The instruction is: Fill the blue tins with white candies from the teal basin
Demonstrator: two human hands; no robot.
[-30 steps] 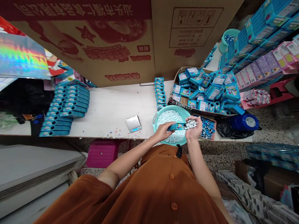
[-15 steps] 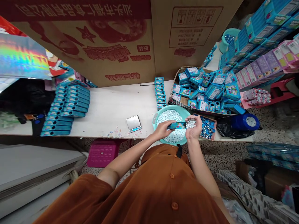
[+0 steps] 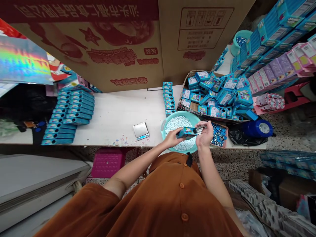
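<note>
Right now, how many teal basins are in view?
2: one teal basin of white pellets under the hands, another teal basin far right on the back counter. More may be hidden.

1. Teal basin (image 3: 165, 124), centre: smooth plastic, holding matt white pellets (image 3: 176, 124)
2. Small box (image 3: 187, 132) in the left hand (image 3: 172, 137): glossy printed card
3. Tabletop (image 3: 118, 113): matt pale surface
4. Scale (image 3: 141, 130): brushed metal top
5. Carton (image 3: 111, 42), upper frame: rough brown cardboard
</note>
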